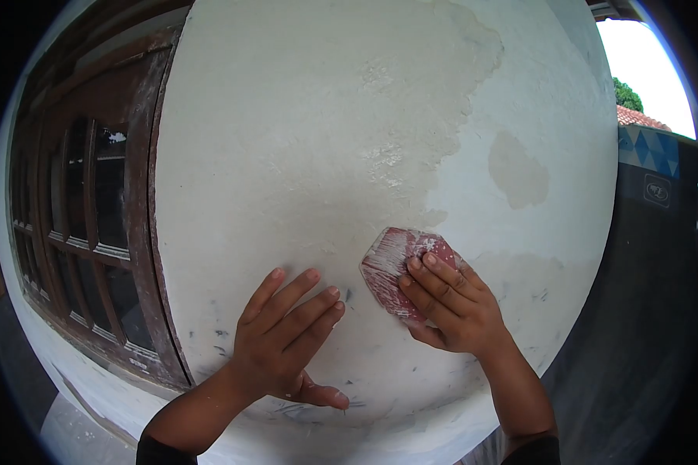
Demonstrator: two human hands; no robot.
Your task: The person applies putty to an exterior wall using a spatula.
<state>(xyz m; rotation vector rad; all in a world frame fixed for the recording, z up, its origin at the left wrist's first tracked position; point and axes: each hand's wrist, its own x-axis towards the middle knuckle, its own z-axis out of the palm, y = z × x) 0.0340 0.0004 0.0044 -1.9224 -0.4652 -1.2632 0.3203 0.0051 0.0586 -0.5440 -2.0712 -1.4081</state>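
Observation:
My right hand (459, 308) grips a flat red putty scraper (385, 267), fingers laid across its face and thumb low at its bottom edge. White putty streaks smear the scraper, which lies against the wall (287, 155). To the left, my left hand (287, 337) is spread on or close over the same wall, fingers pointing up and thumb out to the right, holding nothing. Beige damp-looking putty covers much of the upper wall, with a ragged border toward the right. Small dark marks dot the wall around both hands.
A brown wooden window frame with glass panes (108, 209) borders the wall on the left. Beyond the wall's right edge stands a dark grey surface with a small emblem (657, 190) and a blue patterned band (648, 151). A red tiled roof (640, 118) shows farther off.

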